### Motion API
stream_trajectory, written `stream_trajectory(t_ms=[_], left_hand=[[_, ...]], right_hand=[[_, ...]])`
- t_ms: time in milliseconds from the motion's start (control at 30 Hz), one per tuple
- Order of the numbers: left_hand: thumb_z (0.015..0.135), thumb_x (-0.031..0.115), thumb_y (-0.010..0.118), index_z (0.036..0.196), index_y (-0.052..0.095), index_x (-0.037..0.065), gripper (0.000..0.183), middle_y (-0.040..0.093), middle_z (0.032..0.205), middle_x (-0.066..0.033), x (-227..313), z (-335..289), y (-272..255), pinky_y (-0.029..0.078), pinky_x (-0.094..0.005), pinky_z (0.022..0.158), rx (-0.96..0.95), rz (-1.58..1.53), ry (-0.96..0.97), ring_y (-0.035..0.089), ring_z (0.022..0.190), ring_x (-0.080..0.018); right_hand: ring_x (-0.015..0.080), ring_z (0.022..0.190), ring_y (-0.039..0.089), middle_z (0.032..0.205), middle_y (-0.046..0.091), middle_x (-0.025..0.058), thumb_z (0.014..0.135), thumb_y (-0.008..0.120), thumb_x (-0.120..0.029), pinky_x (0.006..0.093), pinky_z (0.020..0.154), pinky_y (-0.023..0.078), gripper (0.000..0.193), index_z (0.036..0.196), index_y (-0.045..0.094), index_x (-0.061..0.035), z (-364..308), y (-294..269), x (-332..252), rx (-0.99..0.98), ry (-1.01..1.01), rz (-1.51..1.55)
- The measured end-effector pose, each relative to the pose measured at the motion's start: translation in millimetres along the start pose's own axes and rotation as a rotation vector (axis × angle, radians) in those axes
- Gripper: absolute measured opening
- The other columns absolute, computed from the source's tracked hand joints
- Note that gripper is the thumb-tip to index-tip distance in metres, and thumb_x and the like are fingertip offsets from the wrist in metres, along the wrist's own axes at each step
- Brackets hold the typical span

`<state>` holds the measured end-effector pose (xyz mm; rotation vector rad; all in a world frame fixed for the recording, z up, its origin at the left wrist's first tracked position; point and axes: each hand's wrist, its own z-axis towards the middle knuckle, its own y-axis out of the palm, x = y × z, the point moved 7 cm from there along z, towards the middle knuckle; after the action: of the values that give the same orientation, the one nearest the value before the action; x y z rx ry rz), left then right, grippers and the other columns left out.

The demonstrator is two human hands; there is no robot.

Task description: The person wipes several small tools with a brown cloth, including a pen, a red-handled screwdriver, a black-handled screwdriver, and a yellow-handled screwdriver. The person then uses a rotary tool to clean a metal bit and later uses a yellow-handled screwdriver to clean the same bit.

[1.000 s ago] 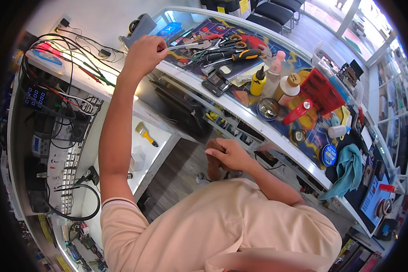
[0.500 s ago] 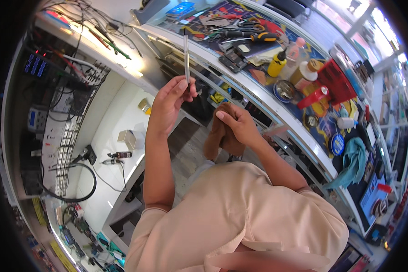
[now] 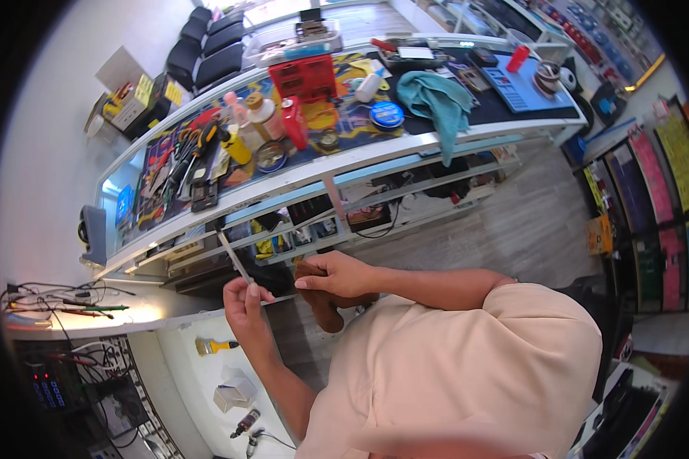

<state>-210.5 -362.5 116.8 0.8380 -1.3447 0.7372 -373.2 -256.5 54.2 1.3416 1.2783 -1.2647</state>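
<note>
Between the fingers of my left hand (image 3: 246, 306) is a slim, straight silvery tool with a dark tip (image 3: 234, 256), pointing up and away; its exact kind does not show. My right hand (image 3: 341, 275), a little to the right of it, is closed on a brown cloth (image 3: 323, 307) that hangs down below the fingers. The tool and the cloth are apart. Both hands are in the air in front of my body, on the near side of the long workbench.
The glass-topped workbench (image 3: 283, 174) carries pliers and screwdrivers, a yellow bottle (image 3: 237, 149), a red drawer box (image 3: 305, 79), a blue round tin (image 3: 386, 115) and a teal cloth (image 3: 436, 99). On a white side surface lie a brush (image 3: 218, 346) and a small box (image 3: 236, 392).
The view has swung to the right, bringing in more of the bench's right end and the floor. The tool and the brown cloth are still held, and the hands are now closer together.
</note>
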Motion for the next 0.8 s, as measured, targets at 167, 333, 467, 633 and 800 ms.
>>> stream_trajectory(t_ms=[167,333,467,633,800], left_hand=[[0.103,0.023,0.066,0.108,0.059,0.002,0.023,0.069,0.080,-0.0104,41.9,56.7,134.9,0.051,-0.0313,0.066,-0.233,0.509,0.113,0.068,0.070,-0.0164],[0.098,0.035,0.064,0.108,0.064,0.003,0.033,0.075,0.093,-0.0233,50.8,125.9,262.8,0.056,-0.0523,0.077,-0.196,1.110,0.317,0.073,0.085,-0.0428],[0.098,0.036,0.063,0.111,0.065,0.004,0.034,0.075,0.097,-0.0246,34.3,164.2,306.0,0.058,-0.0515,0.081,-0.130,1.288,0.272,0.074,0.092,-0.0433],[0.099,0.039,0.067,0.118,0.070,0.008,0.037,0.075,0.097,-0.0165,33.7,156.8,305.6,0.056,-0.0455,0.076,-0.020,1.255,0.261,0.073,0.086,-0.0344],[0.096,0.032,0.075,0.114,0.073,0.009,0.029,0.075,0.093,-0.0044,71.4,99.7,231.7,0.054,-0.0358,0.067,0.230,0.762,0.417,0.069,0.070,-0.0210]], right_hand=[[0.0130,0.089,0.060,0.094,0.070,0.0056,0.104,0.069,-0.033,0.0329,0.085,0.051,0.030,0.107,0.068,-0.0028,-54.9,-36.8,13.5,0.144,0.054,0.036],[0.0124,0.089,0.059,0.094,0.070,0.0047,0.104,0.069,-0.032,0.0333,0.085,0.050,0.029,0.106,0.068,-0.0029,-79.9,-91.5,20.1,0.258,-0.022,0.135],[0.0129,0.091,0.061,0.096,0.070,0.0037,0.103,0.069,-0.031,0.0334,0.086,0.051,0.029,0.108,0.068,-0.0025,-86.7,-142.0,25.8,0.195,0.021,0.141],[0.0127,0.093,0.062,0.098,0.071,0.0034,0.102,0.070,-0.030,0.0327,0.089,0.051,0.029,0.110,0.070,-0.0022,-84.1,-185.1,36.9,0.119,0.067,0.196],[0.0116,0.094,0.061,0.099,0.071,0.0029,0.099,0.074,-0.032,0.0308,0.089,0.050,0.033,0.113,0.071,-0.0020,-56.9,-193.1,44.8,0.002,0.078,0.112]])
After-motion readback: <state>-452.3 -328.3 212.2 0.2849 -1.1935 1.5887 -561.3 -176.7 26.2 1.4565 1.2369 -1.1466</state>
